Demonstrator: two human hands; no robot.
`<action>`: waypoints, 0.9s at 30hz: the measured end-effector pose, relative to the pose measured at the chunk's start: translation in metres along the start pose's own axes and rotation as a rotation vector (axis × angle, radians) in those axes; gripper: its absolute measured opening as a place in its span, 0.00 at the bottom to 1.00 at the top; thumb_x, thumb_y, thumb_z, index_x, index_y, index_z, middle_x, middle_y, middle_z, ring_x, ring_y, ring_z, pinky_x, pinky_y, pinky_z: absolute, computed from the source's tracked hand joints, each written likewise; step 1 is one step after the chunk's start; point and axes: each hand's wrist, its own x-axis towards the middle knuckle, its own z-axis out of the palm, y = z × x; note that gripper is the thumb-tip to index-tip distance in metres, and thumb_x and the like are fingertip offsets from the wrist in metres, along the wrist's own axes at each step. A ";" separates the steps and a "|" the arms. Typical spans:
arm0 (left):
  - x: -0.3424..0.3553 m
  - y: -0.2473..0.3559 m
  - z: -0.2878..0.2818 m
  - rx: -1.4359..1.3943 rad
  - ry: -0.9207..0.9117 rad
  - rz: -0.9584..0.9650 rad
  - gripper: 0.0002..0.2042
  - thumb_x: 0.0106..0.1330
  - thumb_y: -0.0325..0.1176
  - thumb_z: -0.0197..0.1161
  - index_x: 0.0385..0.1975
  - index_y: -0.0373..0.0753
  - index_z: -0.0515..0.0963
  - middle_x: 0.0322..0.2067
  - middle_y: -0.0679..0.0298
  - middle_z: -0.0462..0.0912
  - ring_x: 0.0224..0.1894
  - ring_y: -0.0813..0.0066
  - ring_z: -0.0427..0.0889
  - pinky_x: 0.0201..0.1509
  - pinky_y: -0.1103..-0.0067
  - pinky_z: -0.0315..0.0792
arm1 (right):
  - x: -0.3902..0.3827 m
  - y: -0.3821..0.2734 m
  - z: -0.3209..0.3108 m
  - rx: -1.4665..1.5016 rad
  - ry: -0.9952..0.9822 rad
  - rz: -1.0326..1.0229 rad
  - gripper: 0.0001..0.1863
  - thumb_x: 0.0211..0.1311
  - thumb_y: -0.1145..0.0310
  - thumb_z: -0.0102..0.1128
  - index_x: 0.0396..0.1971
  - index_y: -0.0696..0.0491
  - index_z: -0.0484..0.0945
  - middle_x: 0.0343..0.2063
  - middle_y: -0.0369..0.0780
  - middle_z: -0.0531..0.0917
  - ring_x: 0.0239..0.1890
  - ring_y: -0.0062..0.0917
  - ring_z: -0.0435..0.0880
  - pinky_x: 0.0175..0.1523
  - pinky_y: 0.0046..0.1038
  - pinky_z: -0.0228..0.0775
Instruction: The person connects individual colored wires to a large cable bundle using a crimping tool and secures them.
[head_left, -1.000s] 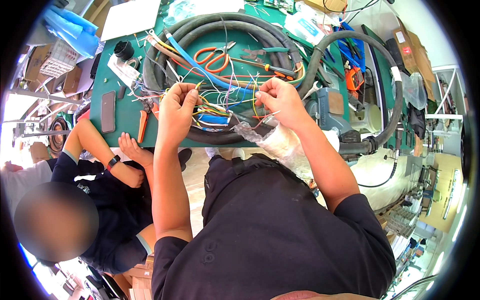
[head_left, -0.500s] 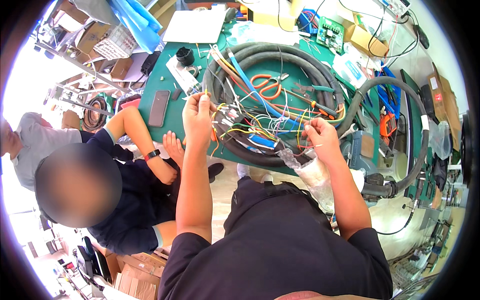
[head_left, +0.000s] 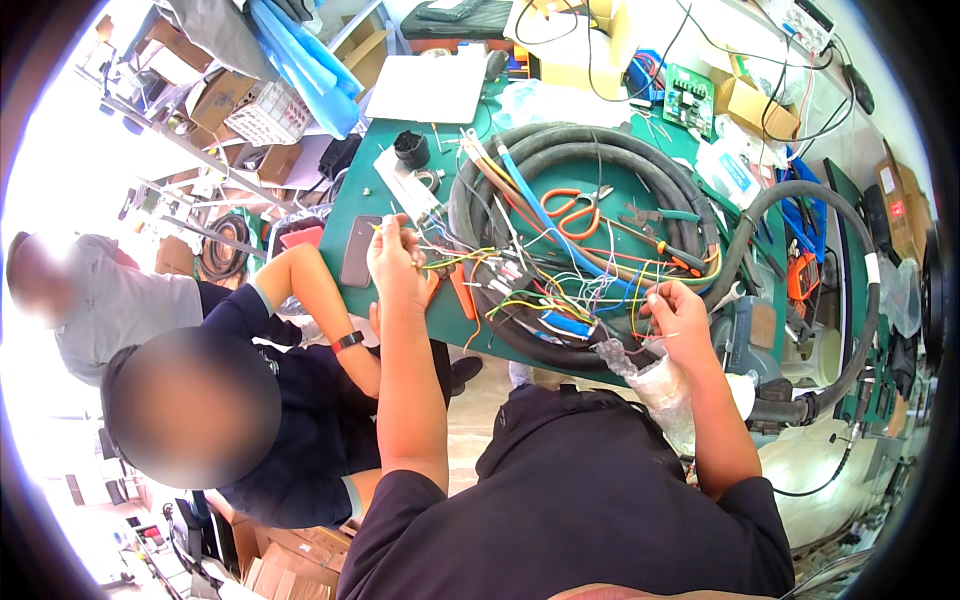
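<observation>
Cardboard box (head_left: pixel 757 105), open at the top, stands at the far right of the tabletop (head_left: pixel 350 205), just beside a green circuit board (head_left: pixel 689 98); contents not readable. White crate (head_left: pixel 268 117) with openwork sides is on the shelving to the left; contents too small to tell. Clear plastic wrap (head_left: pixel 668 400), crumpled around something pale, lies by the right forearm. Round black cup (head_left: pixel 411 150) stands upright near the back left of the work area, its inside dark. Thick black cable (head_left: pixel 463 205) lies coiled on the tabletop; loose thin wires (head_left: pixel 572 285) spread across the near part of the coil, between the two hands. Orange-handled scissors (head_left: pixel 590 200) and a screwdriver (head_left: pixel 683 260) lie within the coil. Left hand (head_left: pixel 400 265): to the left of the coil, raised, thumb and forefinger pinched together on a thin yellow wire (head_left: pixel 376 227), its end showing beyond the fingertips. Right hand (head_left: pixel 680 318): at the near right of the coil, fingers curled with tips close together beside the loose ends; cannot tell whether a wire is gripped. Phone (head_left: pixel 360 250) lies just beyond the left hand; a co-worker's forearm (head_left: pixel 325 285) is beside the tabletop.
</observation>
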 end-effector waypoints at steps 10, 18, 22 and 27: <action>0.100 -0.014 -0.034 -0.099 0.142 -0.265 0.10 0.70 0.40 0.54 0.37 0.40 0.73 0.22 0.71 0.70 0.18 0.83 0.63 0.20 0.84 0.56 | 0.002 0.003 0.002 0.033 0.090 0.064 0.06 0.64 0.72 0.54 0.36 0.58 0.75 0.26 0.35 0.80 0.24 0.12 0.72 0.31 0.17 0.66; 0.203 -0.019 0.012 0.802 0.102 0.378 0.17 0.64 0.34 0.60 0.47 0.28 0.73 0.42 0.55 0.79 0.43 0.68 0.78 0.51 0.76 0.70 | 0.003 0.005 0.006 0.022 0.210 0.118 0.04 0.64 0.72 0.54 0.35 0.56 0.75 0.25 0.34 0.80 0.24 0.12 0.73 0.30 0.16 0.65; 0.250 -0.040 0.064 1.158 -0.239 0.410 0.25 0.60 0.43 0.64 0.48 0.26 0.73 0.45 0.46 0.79 0.49 0.58 0.78 0.56 0.71 0.69 | 0.006 0.005 0.007 -0.039 0.284 0.167 0.05 0.64 0.73 0.54 0.34 0.58 0.75 0.24 0.34 0.80 0.25 0.12 0.75 0.31 0.17 0.67; 0.325 -0.093 0.099 1.513 -0.398 0.334 0.42 0.49 0.49 0.70 0.60 0.31 0.62 0.61 0.46 0.63 0.66 0.52 0.60 0.66 0.62 0.58 | 0.007 0.010 0.007 -0.060 0.374 0.206 0.05 0.64 0.72 0.54 0.33 0.58 0.74 0.23 0.35 0.80 0.24 0.11 0.72 0.30 0.16 0.65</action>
